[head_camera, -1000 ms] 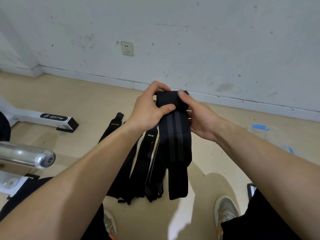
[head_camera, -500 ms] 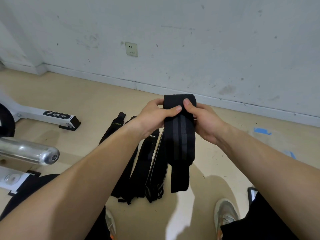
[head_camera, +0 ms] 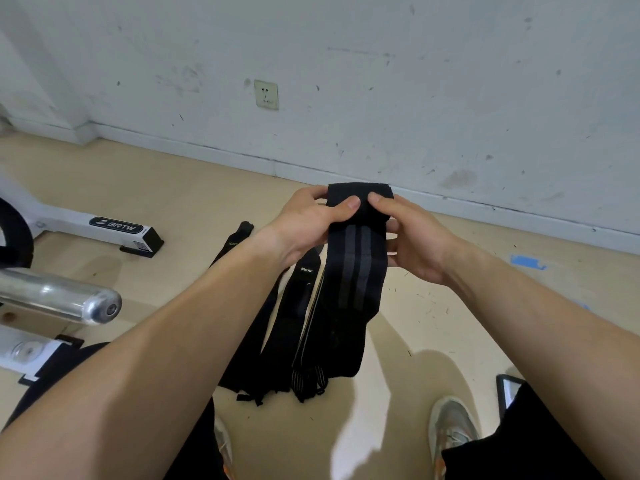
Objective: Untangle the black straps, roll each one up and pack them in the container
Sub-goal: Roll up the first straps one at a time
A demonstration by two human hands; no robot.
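Both hands pinch the rolled top of one black strap (head_camera: 358,268): the left hand (head_camera: 308,226) on its left edge, the right hand (head_camera: 412,237) on its right. Its striped tail hangs below them. More straps (head_camera: 277,327) lie on the floor (head_camera: 450,323) beneath the hands.

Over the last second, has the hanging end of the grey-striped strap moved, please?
Yes. The hanging end of the grey-striped strap has risen: it was level with the fringed ends of the floor straps, now clearly above them.
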